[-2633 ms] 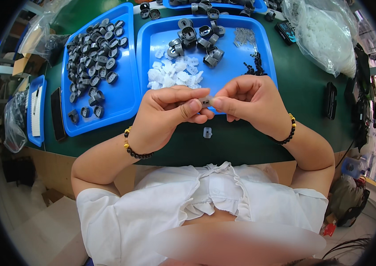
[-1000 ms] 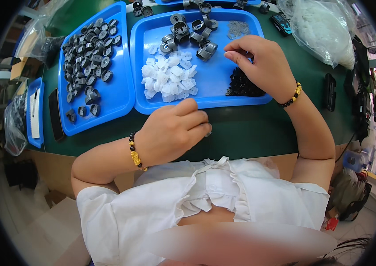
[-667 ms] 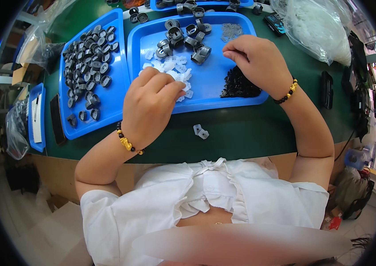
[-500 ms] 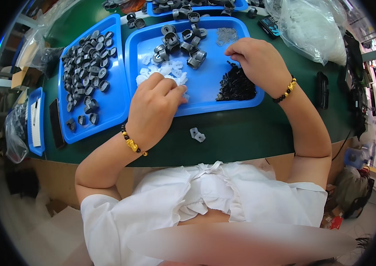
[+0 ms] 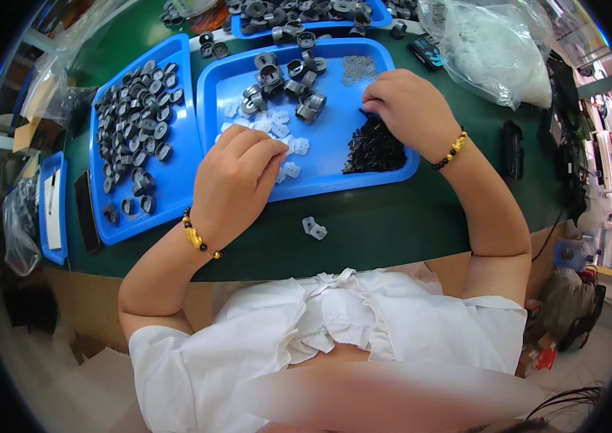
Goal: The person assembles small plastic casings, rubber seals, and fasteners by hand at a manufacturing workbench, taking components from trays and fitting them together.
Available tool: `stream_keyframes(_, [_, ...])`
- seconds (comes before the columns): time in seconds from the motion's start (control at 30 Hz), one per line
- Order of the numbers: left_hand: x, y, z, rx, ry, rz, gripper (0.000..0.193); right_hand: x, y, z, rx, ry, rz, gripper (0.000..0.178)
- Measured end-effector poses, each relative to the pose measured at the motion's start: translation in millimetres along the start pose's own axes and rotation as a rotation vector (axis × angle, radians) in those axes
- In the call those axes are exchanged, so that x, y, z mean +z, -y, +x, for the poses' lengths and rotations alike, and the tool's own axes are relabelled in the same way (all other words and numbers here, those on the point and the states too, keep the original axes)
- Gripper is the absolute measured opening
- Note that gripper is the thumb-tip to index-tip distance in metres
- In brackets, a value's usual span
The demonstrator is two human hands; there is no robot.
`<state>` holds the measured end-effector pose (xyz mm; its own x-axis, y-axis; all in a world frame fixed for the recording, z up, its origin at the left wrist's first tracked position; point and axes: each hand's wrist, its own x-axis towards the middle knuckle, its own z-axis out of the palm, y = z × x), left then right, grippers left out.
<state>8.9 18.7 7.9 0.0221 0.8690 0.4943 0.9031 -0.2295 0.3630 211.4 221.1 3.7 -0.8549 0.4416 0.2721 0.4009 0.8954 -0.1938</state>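
My left hand (image 5: 234, 177) is closed in a pinch at the near side of a pile of translucent white plastic parts (image 5: 277, 124). Its fingertips are partly hidden, and what they hold cannot be made out. My right hand (image 5: 410, 112) pinches a small black part (image 5: 365, 112) over a heap of slim black parts (image 5: 374, 148). Both piles lie in the middle blue tray (image 5: 313, 189). Grey round housings (image 5: 270, 78) sit at that tray's far side, beside a patch of small clear or metallic pieces (image 5: 358, 69). One loose translucent part (image 5: 314, 228) lies on the green table before me.
The left blue tray (image 5: 187, 144) carries many grey round caps. Another blue tray (image 5: 248, 33) with grey parts stands at the back. A clear bag of white parts (image 5: 497, 54) is far right, near a black case (image 5: 513, 149). A dark phone-like slab (image 5: 88, 209) lies left.
My right hand has dipped toward the black heap, and a black part now shows at its fingertips. My left hand has shifted slightly back toward me, uncovering more white parts. The whole view shifted slightly.
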Motion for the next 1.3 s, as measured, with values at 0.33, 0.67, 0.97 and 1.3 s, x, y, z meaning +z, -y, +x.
stream_keyframes(0.33, [4,-6,2,0.105,0.128,0.234,0.01,14,7,-1,-0.046,0.013,-0.176,0.004])
stream_keyframes(0.67, [3,-8,0,0.174,0.149,0.274,0.025,21,10,1,-0.152,-0.048,0.001,0.017])
stream_keyframes(0.97, [2,-6,2,0.177,0.145,0.29,0.027,21,17,3,-0.138,-0.162,0.086,0.021])
stream_keyframes(1.3, [-4,-5,1,0.15,0.079,0.201,0.023,-2,35,2,-0.047,-0.048,0.43,0.01])
